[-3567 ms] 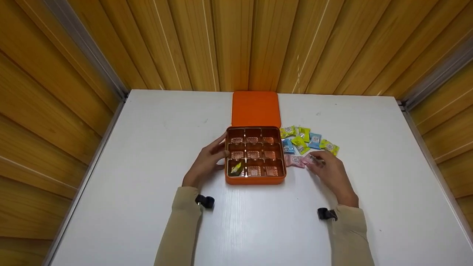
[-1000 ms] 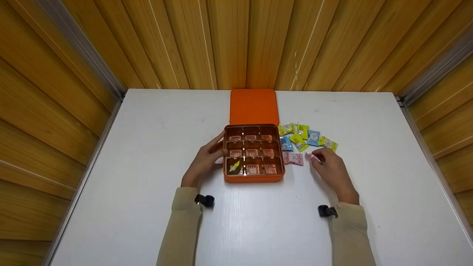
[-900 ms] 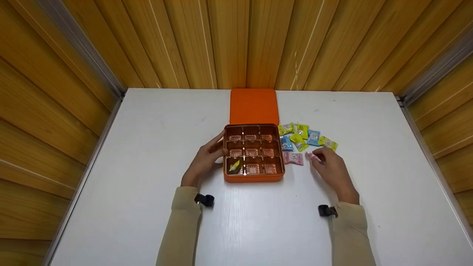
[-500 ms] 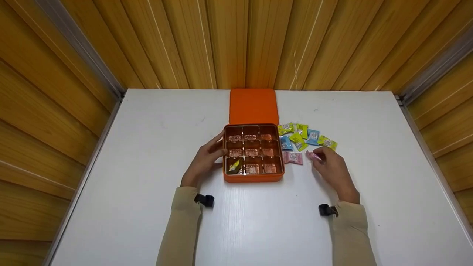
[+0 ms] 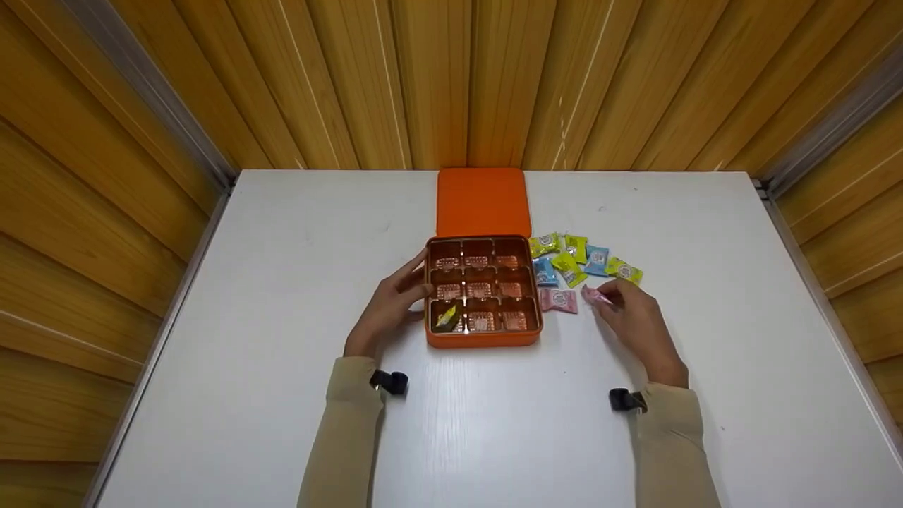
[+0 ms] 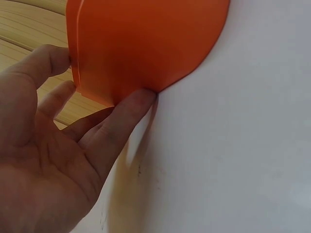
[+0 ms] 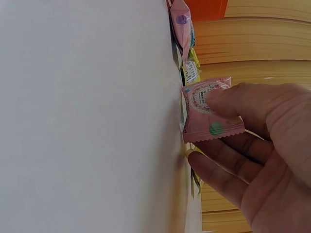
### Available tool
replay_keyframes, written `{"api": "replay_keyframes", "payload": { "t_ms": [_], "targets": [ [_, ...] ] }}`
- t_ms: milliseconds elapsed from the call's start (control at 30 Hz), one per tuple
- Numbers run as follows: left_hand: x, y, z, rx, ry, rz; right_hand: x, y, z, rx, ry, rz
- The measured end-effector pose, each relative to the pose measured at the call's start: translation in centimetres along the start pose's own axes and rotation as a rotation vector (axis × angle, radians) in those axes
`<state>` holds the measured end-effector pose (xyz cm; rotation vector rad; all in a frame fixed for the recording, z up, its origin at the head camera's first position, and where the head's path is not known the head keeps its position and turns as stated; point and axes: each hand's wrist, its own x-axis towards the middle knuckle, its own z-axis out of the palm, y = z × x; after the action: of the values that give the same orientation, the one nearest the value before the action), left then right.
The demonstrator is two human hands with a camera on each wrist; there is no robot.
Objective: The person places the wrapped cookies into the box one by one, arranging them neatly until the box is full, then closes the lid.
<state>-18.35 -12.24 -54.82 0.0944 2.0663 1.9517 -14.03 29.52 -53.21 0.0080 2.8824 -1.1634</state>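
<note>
My left hand holds the left side of an orange box; in the left wrist view, its fingertips meet the orange wall at the rim and low down near the table. A clear insert splits the box into small compartments. One yellow-green wrapped candy lies in the near-left compartment. To the right of the box, my right hand pinches a pink wrapped candy between thumb and fingers, close over the table. Another pink candy lies between that hand and the box.
Behind the box lies its orange lid, flat against the back edge. Several yellow-green candies and two blue ones are heaped right of the box. Wood-look panels enclose the white table at the back and sides.
The pink candy in my right hand has come a little apart from the other pink candy and tilted in the pinch. My left hand stays at the box, and the whole view has shifted slightly.
</note>
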Motion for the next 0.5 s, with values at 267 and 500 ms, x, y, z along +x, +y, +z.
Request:
{"api": "replay_keyframes", "payload": {
  "t_ms": [267,500],
  "targets": [
    [-0.04,0.02,-0.03,-0.022,-0.001,-0.002,0.04,0.15,-0.14,0.002,0.003,-0.015],
    [0.11,-0.06,-0.02,-0.017,-0.004,-0.008,0.05,0.19,-0.40,0.014,-0.020,0.003]
  ]
}}
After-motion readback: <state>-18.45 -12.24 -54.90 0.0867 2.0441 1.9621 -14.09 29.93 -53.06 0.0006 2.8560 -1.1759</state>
